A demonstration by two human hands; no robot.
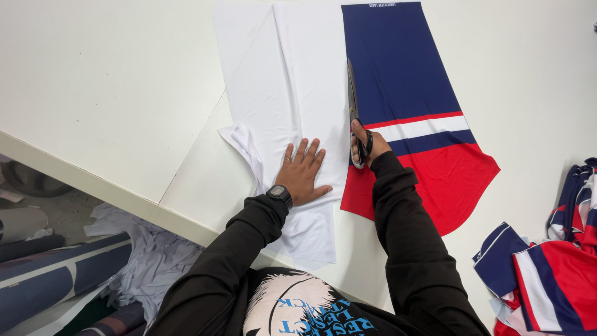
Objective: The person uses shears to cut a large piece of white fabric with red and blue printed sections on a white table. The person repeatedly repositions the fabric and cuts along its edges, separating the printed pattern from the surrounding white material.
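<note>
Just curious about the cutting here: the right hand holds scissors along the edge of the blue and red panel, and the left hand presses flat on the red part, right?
Not quite. In the head view the left hand lies flat on the white fabric, not the red. The right hand does hold the scissors along the panel edge.

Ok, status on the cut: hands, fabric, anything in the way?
Right hand grips scissors, blades along navy panel edge. Left hand flat on white fabric. Nothing ahead of the blades.
</note>
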